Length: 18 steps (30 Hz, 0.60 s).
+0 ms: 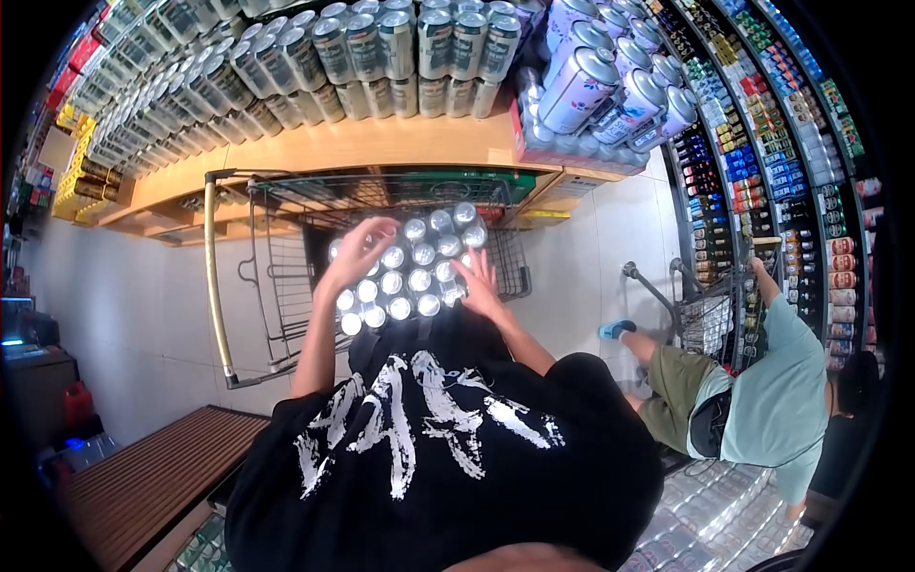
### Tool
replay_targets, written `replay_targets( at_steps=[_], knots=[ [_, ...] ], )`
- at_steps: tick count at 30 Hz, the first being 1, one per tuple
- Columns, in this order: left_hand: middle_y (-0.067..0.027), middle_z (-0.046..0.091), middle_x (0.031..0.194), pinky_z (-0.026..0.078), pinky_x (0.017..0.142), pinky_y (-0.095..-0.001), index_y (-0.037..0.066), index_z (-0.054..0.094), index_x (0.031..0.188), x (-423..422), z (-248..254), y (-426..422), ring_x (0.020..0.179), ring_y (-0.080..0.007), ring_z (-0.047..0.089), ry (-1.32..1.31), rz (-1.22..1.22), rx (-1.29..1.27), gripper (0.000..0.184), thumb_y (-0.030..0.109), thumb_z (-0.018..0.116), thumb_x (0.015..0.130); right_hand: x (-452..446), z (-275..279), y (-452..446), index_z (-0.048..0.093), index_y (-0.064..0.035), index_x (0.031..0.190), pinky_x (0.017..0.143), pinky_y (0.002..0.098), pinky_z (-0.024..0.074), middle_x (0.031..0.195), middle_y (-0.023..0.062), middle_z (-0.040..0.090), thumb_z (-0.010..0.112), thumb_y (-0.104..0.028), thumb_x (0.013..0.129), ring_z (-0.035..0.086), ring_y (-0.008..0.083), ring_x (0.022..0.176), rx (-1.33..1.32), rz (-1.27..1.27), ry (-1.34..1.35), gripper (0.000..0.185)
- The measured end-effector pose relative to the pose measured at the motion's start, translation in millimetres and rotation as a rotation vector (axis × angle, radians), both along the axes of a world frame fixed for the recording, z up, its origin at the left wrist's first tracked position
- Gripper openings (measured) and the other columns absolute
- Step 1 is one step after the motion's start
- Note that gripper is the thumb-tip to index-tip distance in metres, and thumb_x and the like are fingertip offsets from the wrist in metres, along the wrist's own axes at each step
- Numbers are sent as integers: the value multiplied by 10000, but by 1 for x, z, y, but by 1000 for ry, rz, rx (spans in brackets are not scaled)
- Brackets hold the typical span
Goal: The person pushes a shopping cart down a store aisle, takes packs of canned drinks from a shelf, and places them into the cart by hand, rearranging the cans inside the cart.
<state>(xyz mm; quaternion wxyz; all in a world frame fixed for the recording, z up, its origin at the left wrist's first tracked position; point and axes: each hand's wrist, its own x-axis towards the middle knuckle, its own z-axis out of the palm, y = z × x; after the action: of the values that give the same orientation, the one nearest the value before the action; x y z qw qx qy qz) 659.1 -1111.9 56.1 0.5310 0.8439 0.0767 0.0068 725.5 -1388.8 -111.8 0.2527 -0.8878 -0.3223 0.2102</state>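
Observation:
Several silver-topped cans (419, 280) stand packed together in front of my body, over a wire shopping cart (276, 310). At the upper left of the pack is my left hand (362, 250), its fingers bent apart above the can tops and nothing clearly held. My right hand (479, 284) rests on the right side of the pack with its fingers spread over the cans. The pack's lower edge lies close against my black shirt.
A wooden display shelf (381, 143) stacked with cans (362, 48) runs behind the cart. Large decorated cans (581, 86) stand at its right end. A person in green (772, 381) is beside another cart (705, 324) at right. A slatted bench (162, 477) is lower left.

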Motion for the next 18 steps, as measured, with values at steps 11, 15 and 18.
replay_targets(
  at_steps=[11,15,18],
  knots=[
    [-107,601,817,476,740,-352,34,541,879,3,-60,-103,786,-265,599,-31,-179,129,347,355,669,843,31,42,62,497,-33,1256,913,307,454,1143,131,598,581,-14,856,568,204,1070,844,-408,561,409],
    [-113,580,799,472,702,-346,19,497,907,9,-66,-112,737,-226,584,26,-116,-27,368,343,664,859,35,48,68,529,-13,1188,815,280,505,1039,135,643,545,-53,911,624,182,946,909,-492,765,280],
    [-102,591,856,477,729,-340,7,486,938,7,-75,-115,798,-193,587,-20,-73,-315,341,303,646,881,31,63,65,539,-4,1164,801,279,507,1006,131,652,535,-67,923,628,178,929,851,-506,618,249]
  ],
)
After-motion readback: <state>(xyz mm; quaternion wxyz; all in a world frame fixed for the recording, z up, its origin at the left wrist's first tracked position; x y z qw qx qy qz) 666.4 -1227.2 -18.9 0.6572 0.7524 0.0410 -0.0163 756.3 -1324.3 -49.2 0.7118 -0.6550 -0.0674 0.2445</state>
